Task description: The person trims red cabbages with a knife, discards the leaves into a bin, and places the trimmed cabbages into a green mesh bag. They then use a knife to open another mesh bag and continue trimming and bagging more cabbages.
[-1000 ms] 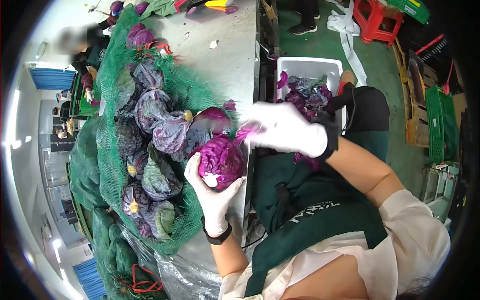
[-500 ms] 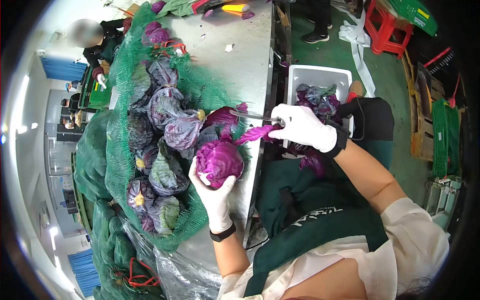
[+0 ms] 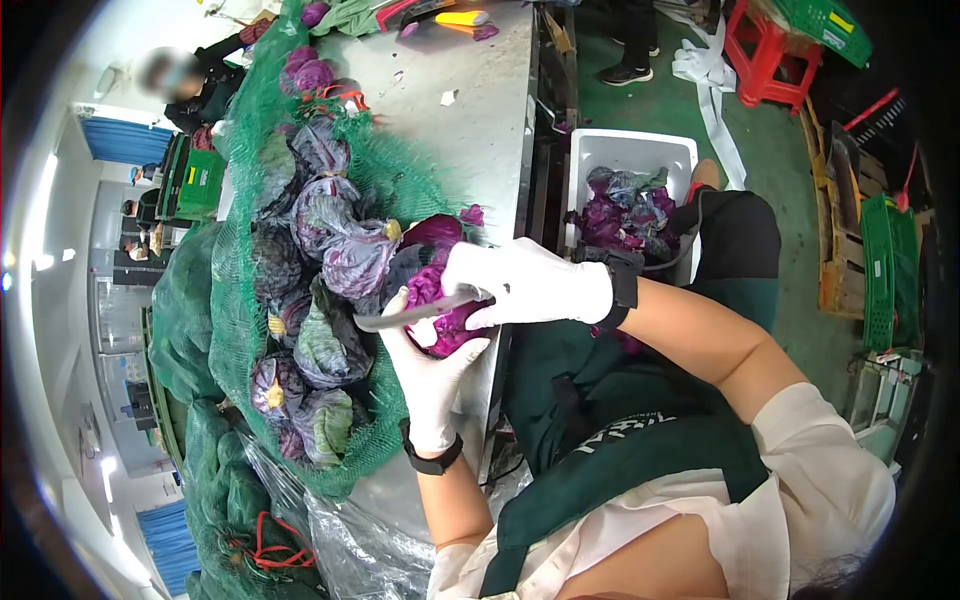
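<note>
My left hand (image 3: 428, 385), in a white glove, cradles a peeled purple cabbage (image 3: 452, 330) from below and the side. Above it, my right hand (image 3: 535, 285), also gloved, grips a knife (image 3: 395, 318) whose blade points left across the cabbage. The right fingers touch the top of the cabbage and hide part of it. Beside them, unpeeled cabbages (image 3: 330, 215) with dark outer leaves lie in a green mesh net (image 3: 232, 300). A loose purple leaf (image 3: 432, 232) lies just above the held cabbage.
A grey-white bin (image 3: 635, 150) with purple leaves stands right of the metal table (image 3: 450, 140). Yellow-handled tool (image 3: 462, 18) lies at the table's far end. Red stool (image 3: 775, 55) and green crates stand at right. A co-worker (image 3: 205, 85) is at upper left.
My right hand has moved left and down onto the cabbage, bringing the knife across it. The leaf strip that was by my right fingers is no longer visible there.
</note>
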### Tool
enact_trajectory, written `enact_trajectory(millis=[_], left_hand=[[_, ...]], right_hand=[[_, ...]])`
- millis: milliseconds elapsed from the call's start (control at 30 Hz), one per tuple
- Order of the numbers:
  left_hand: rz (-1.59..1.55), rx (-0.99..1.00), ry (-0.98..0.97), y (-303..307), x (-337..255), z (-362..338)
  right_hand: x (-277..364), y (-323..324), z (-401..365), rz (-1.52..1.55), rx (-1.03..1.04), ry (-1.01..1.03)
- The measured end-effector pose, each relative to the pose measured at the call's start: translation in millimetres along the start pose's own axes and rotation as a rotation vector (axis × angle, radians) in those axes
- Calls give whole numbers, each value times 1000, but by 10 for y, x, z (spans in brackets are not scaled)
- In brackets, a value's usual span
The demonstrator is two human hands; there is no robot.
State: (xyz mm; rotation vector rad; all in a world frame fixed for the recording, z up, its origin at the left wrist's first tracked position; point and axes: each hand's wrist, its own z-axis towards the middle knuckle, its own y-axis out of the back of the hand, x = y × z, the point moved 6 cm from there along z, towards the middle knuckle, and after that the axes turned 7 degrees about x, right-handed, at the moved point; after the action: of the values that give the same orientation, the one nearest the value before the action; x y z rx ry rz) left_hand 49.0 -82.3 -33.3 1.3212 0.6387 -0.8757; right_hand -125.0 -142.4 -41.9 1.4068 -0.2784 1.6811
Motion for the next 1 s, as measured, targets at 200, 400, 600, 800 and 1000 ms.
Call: enact_trajectory(millis=[200, 400, 600, 800, 1000], left_hand=[[90, 11, -53, -17, 7, 15], [149, 68, -126, -36, -10, 81], [-50, -34, 63, 17, 99, 98], [-155, 30, 142, -59, -42, -5], [363, -33, -60, -265, -316, 88]], right_hand=[[28, 122, 59, -72, 13, 132], [-70, 42, 55, -22, 66, 143], [-98, 204, -174, 208, 32, 101], [-652, 468, -809, 18, -262, -602], [165, 1, -499, -614, -178, -250]])
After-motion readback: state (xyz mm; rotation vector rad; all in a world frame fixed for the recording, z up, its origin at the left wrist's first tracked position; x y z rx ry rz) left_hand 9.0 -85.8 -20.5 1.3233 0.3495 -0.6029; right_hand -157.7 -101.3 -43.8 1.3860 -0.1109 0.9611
